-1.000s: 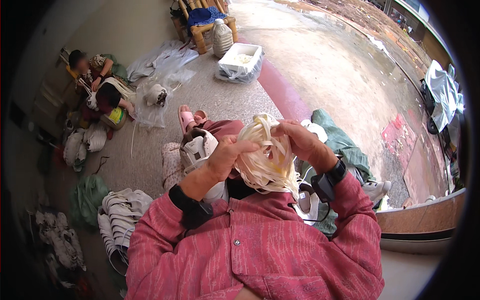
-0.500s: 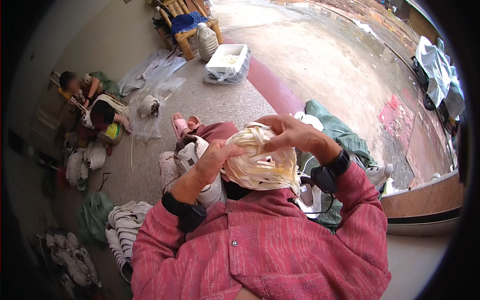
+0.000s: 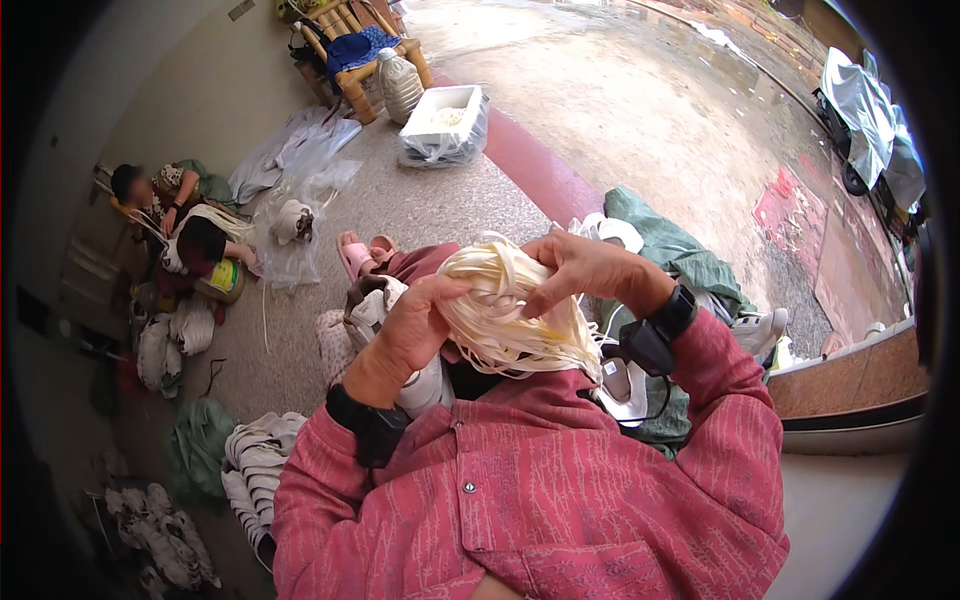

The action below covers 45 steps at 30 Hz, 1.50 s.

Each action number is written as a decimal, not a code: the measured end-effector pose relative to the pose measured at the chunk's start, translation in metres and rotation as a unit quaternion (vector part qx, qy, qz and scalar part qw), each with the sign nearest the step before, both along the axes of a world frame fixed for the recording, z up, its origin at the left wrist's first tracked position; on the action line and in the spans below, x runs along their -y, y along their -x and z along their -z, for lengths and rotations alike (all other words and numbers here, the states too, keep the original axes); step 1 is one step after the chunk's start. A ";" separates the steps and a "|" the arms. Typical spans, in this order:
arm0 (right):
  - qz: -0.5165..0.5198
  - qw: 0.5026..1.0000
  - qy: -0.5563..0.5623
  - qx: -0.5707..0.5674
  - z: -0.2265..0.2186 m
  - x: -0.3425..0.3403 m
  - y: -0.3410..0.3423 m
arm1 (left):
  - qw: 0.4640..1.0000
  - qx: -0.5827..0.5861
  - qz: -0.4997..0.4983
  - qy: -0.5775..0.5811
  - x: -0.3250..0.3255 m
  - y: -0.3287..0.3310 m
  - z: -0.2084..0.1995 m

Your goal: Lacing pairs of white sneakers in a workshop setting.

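Note:
A thick looped bundle of cream-white shoelaces [image 3: 515,325] hangs between my two hands above my lap. My left hand [image 3: 412,318] grips its left side, thumb on top and fingers hidden behind. On the upper right, my right hand [image 3: 595,272] is closed on the laces, its thumb pressing into the strands. Loose lace ends spread down toward my red shirt. A white shoe [image 3: 622,385] lies just right of the bundle, and a whitish shoe [image 3: 425,385] sits below my left wrist.
Stacked white shoe pieces [image 3: 262,455] lie at left, by a green sack [image 3: 200,445]. Another person [image 3: 185,215] sits far left, working with laces. A white foam box [image 3: 418,130], plastic jug [image 3: 400,88] and bamboo chair [image 3: 355,78] stand ahead. Green cloth [image 3: 680,250] lies right.
My left hand has shifted slightly down and left along the bundle. The laces' top is more upright and rounded, and my right fingers have drawn back from over it. The view has tilted a little.

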State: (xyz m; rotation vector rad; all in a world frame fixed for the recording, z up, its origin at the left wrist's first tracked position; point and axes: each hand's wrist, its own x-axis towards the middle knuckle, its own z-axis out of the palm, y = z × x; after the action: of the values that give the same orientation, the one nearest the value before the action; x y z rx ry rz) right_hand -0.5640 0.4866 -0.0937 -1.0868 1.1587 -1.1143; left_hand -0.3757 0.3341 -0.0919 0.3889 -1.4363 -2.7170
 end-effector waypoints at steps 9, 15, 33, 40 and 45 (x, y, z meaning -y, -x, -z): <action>0.056 0.979 -0.018 0.194 0.010 0.005 -0.007 | 0.996 0.033 0.038 0.080 -0.004 0.002 -0.001; 0.020 0.952 -0.008 0.304 0.041 0.007 0.001 | 0.993 0.073 0.036 0.085 0.002 0.005 0.009; 0.327 0.909 0.104 -0.238 -0.043 -0.047 0.009 | 0.984 -0.133 0.107 -0.053 -0.010 0.008 -0.074; 0.051 0.977 0.207 0.001 -0.072 -0.029 -0.015 | 0.987 -0.083 0.099 0.096 -0.015 0.019 -0.114; 0.154 0.971 0.127 -0.131 -0.076 -0.022 -0.028 | 0.990 -0.075 0.094 0.079 -0.014 0.012 -0.116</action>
State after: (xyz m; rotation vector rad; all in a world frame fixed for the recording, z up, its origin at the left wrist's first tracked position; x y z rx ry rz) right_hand -0.5358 0.5083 -0.0179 -1.3115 1.4578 -1.4202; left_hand -0.3877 0.3481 0.0244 0.0429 -1.7094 -2.6738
